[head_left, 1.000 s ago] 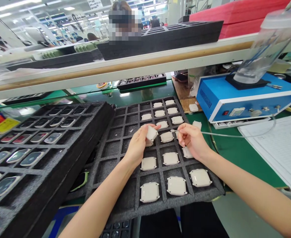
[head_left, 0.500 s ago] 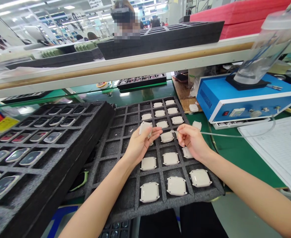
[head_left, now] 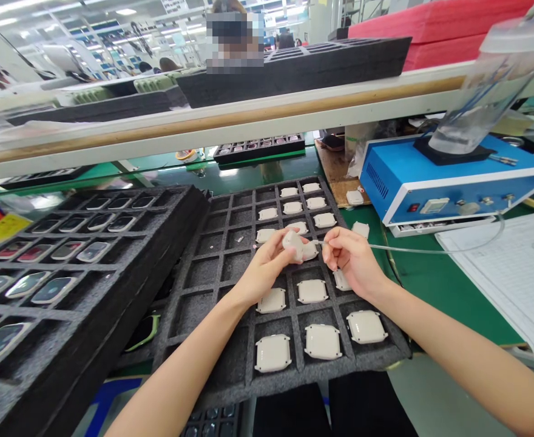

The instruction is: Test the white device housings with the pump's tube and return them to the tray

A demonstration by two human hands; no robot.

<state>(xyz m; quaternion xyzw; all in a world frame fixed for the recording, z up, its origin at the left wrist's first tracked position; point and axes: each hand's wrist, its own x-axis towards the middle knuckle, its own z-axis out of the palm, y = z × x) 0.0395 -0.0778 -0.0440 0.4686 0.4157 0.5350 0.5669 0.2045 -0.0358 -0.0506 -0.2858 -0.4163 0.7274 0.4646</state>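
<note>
Pinched in my left hand (head_left: 267,267) is a cream watch case (head_left: 293,243), tilted on its edge above the tray. My right hand (head_left: 349,258) is closed on the end of a thin clear tube (head_left: 431,249), whose small tip points left toward the watch case. A short gap seems to separate tip and case. Beneath both hands lies a dark grey foam tray (head_left: 273,383) with square compartments. More cream cases sit in its right-hand columns, such as one watch case (head_left: 323,341) near the front edge. Several compartments on its left hold no case.
To the left, a stacked foam tray (head_left: 158,267) holds dark-faced watches. A blue control box (head_left: 458,182) at the right carries a clear cylinder (head_left: 467,97); the tube runs from its front. Papers (head_left: 513,273) lie beside it. A shelf rail (head_left: 249,118) crosses ahead.
My left hand has moved right and slightly down, turning the watch case and bringing it close to the tube tip. My right hand has hardly moved.
</note>
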